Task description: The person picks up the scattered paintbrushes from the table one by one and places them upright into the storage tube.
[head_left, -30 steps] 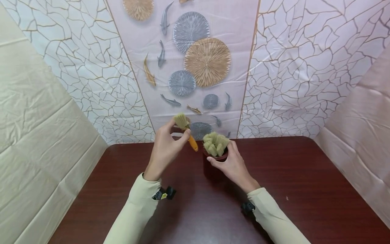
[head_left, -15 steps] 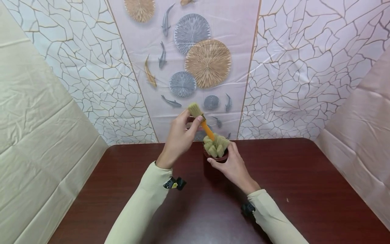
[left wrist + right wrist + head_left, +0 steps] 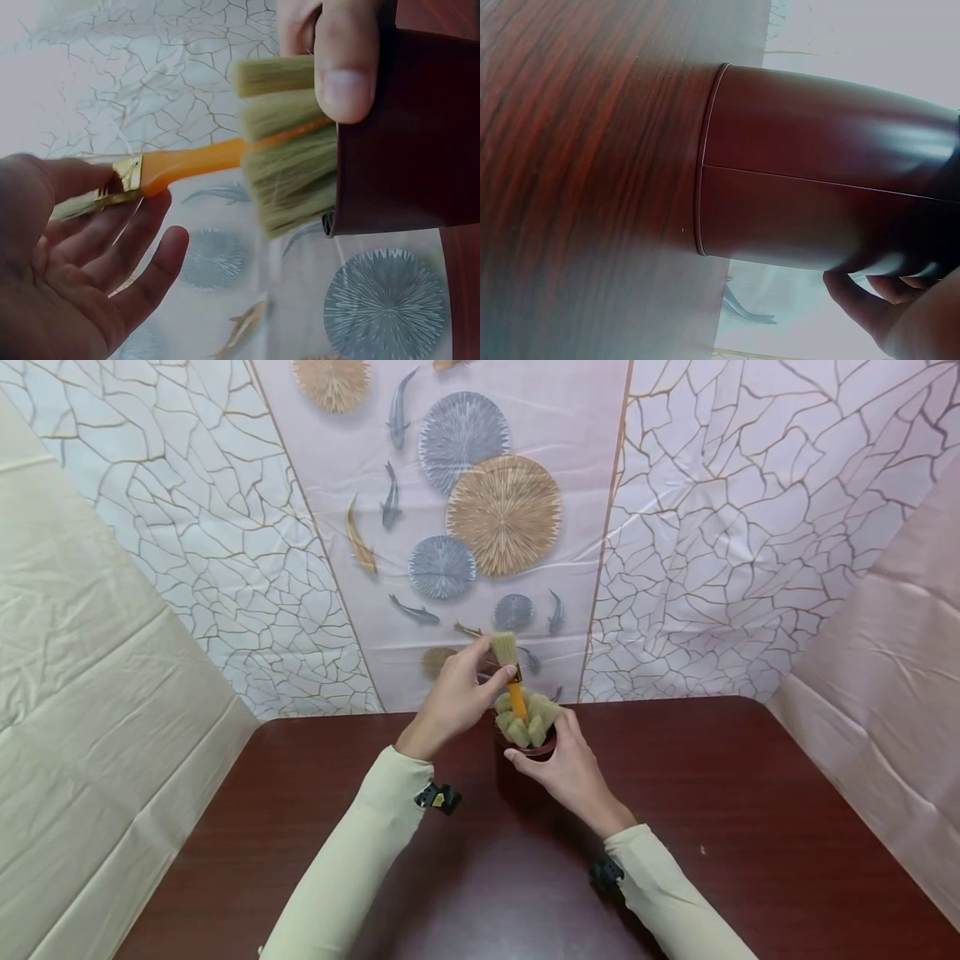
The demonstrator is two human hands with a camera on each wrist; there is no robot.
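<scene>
My left hand (image 3: 459,693) pinches a paintbrush (image 3: 517,700) at its metal band between thumb and fingers. Its pale bristles point up, and the orange handle (image 3: 191,165) reaches down among the bristles of several other brushes (image 3: 292,184). Those stand bristles-up in a dark red-brown cylindrical cup (image 3: 817,169), which is upright on the table. On the cup's right side, my right hand (image 3: 573,768) grips it near the rim, with the thumb at the front. The handle's lower end is hidden inside the cup.
The dark red wooden table (image 3: 675,777) ends at a back edge just behind the cup. A patterned cloth wall (image 3: 675,568) rises beyond it, with plain cream cloth (image 3: 97,718) at both sides. Each wrist bears a small black camera (image 3: 438,797).
My left hand has carried the paintbrush right to above the cup, then lowered it, turning it more upright, handle down among the other brushes. My right hand has stayed on the cup.
</scene>
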